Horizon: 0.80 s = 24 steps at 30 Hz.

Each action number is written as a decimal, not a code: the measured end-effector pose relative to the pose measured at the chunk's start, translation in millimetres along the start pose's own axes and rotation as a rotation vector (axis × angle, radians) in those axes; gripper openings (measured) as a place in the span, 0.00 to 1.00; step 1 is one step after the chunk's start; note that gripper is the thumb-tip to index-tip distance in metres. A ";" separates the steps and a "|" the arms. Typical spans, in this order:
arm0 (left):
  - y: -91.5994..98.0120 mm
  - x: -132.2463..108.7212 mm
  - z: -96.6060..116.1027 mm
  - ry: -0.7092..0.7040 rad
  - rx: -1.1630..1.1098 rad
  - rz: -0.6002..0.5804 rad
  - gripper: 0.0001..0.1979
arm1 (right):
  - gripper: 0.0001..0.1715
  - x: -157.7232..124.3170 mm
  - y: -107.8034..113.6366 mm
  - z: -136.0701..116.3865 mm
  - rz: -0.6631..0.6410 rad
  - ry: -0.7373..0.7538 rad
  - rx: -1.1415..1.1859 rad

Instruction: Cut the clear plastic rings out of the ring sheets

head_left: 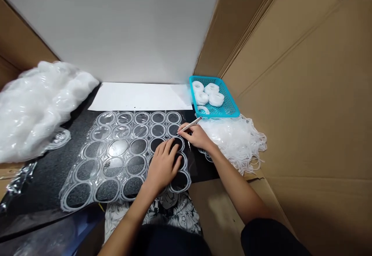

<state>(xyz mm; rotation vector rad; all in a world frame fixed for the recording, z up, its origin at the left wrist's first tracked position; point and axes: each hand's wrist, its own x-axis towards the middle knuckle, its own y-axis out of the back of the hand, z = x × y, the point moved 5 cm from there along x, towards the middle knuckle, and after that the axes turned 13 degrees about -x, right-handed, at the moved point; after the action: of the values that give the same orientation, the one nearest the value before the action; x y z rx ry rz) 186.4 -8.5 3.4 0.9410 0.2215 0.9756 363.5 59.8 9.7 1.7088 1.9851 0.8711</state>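
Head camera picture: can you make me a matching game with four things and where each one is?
Things:
1. turquoise basket
2. pen-like tool
3. clear sheet of rings
4. heap of crumpled clear plastic

Places:
a. flat on the black mat, under the left hand
b. far left of the work surface
c. in the right hand
d. at the back right, by the cardboard wall, with white rings inside

Pairs: 1-d, 2-c, 3-a, 4-b
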 end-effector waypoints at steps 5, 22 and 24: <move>2.8 -0.2 2.8 0.022 0.029 -0.021 0.20 | 0.07 -1.1 0.4 -1.9 -0.011 0.032 0.004; 3.0 17.7 -0.2 0.090 0.013 -0.119 0.21 | 0.20 -13.8 -12.4 -15.7 0.035 0.458 -0.466; 2.7 16.8 -0.3 0.087 0.006 -0.120 0.21 | 0.21 -8.9 -12.2 -17.9 0.059 0.392 -0.518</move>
<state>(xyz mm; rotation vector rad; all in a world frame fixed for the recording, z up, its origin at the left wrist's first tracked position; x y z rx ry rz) 194.1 5.4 9.2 0.8817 0.3507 0.9063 344.6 46.6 13.8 1.3734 1.7119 1.6748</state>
